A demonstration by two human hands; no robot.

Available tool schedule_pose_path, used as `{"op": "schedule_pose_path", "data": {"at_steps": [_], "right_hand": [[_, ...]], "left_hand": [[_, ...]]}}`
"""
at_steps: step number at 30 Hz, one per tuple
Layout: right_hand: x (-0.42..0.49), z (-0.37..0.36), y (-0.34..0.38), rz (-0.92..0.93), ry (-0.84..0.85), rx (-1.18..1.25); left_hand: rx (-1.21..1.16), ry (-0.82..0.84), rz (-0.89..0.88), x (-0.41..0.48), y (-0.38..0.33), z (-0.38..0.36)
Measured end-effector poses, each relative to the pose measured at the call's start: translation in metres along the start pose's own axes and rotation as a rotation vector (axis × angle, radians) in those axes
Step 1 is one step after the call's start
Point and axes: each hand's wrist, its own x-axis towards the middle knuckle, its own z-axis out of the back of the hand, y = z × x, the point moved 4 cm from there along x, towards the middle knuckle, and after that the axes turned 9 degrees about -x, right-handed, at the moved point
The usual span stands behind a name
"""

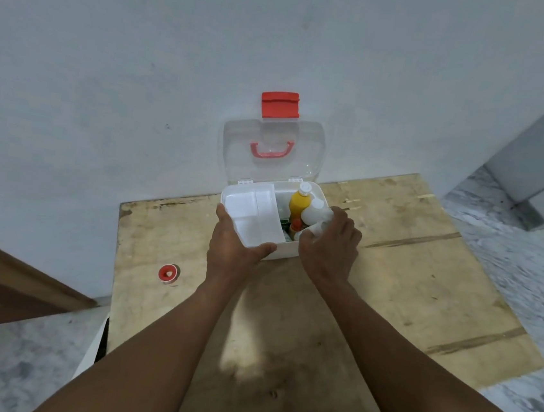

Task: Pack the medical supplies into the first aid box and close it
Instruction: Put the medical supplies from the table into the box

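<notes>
First aid box (pixel 284 253) sits open on the plywood surface (pixel 393 252), its back to the wall, with the clear lid (pixel 237 141) leaning upright so that the red latch (pixel 279 105) points up and both compartments are reachable. Left hand (pixel 231 245) grips the near left corner: the fingers (pixel 221 210) curl round the left wall and the thumb lies along the near edge of the white inner tray (pixel 253 214), apparently to steady the box while the other side is loaded. Right hand (pixel 330 249) is over the open right compartment, its fingers (pixel 346 223) closed round a white bottle (pixel 315 212), which stands partly inside. Just beyond those fingertips stands a yellow bottle (pixel 298 205), upright, with a small orange-capped bottle (pixel 295 225) beside the thumb; the upright stowage appears chosen to save room. One red tape roll (pixel 168 274) lies on the surface well to the left of the left hand, unpacked. Judgement: packing is nearly done; the roll must go in and the lid must come down. Risk: tall bottles may foul the lid.
</notes>
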Motion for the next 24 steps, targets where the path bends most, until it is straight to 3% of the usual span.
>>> {"op": "schedule_pose_path", "data": {"at_steps": [5, 11, 16, 20, 24], "right_hand": [[-0.004, -0.012, -0.007, -0.082, 0.123, -0.021], [-0.009, -0.023, -0.018, -0.059, 0.286, 0.031], [0.005, -0.013, -0.027, 0.108, 0.343, 0.16], [0.033, -0.013, -0.041, 0.255, 0.518, 0.077], [0.066, -0.014, -0.039, 0.434, 0.579, 0.085]], "left_hand": [[0.015, -0.013, -0.007, 0.001, 0.003, 0.0], [0.01, -0.007, -0.012, -0.001, 0.0, -0.001], [0.021, -0.004, 0.005, 0.001, 0.0, 0.001], [0.019, 0.007, 0.01, 0.0, -0.005, 0.001], [0.051, 0.006, 0.049, 0.001, -0.004, 0.001]]}}
